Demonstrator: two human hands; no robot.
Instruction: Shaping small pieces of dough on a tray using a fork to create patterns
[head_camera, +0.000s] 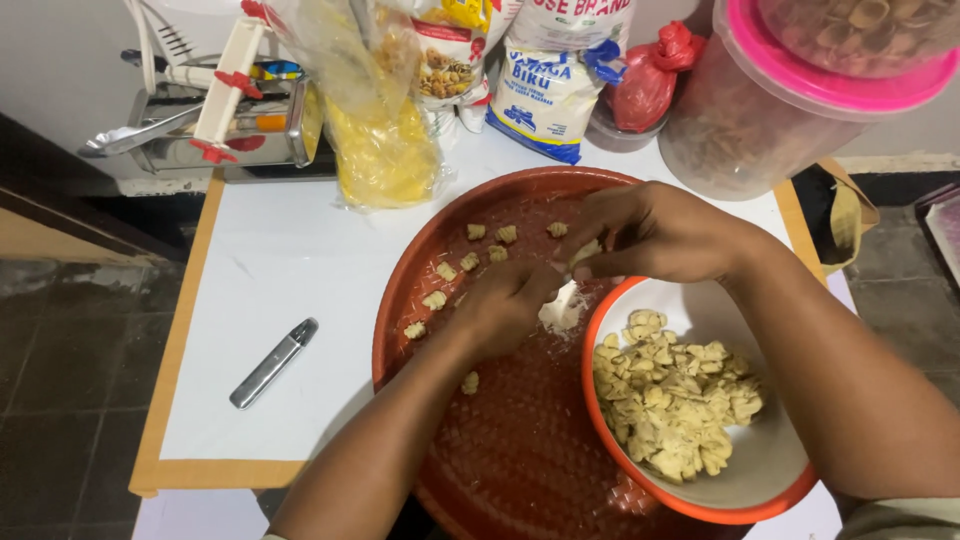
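My left hand (508, 305) rests knuckles-up on a round red-brown woven tray (520, 450), its fingers curled over a pale lump of dough (562, 312). My right hand (655, 232) hovers just above and to the right, pinching a small piece of dough (585, 252) between its fingertips. Several small shaped dough pieces (470, 262) lie scattered on the tray's far-left part. An orange-rimmed white bowl (760, 470) at the tray's right side holds a heap of cut dough bits (670, 395).
A grey pen-like tool (273, 362) lies on the white table (290, 270). At the back stand a metal pasta machine (225, 125), a yellow-filled plastic bag (385, 145), flour packets (545, 95), a red bag (650, 75) and a pink-lidded clear jar (770, 110).
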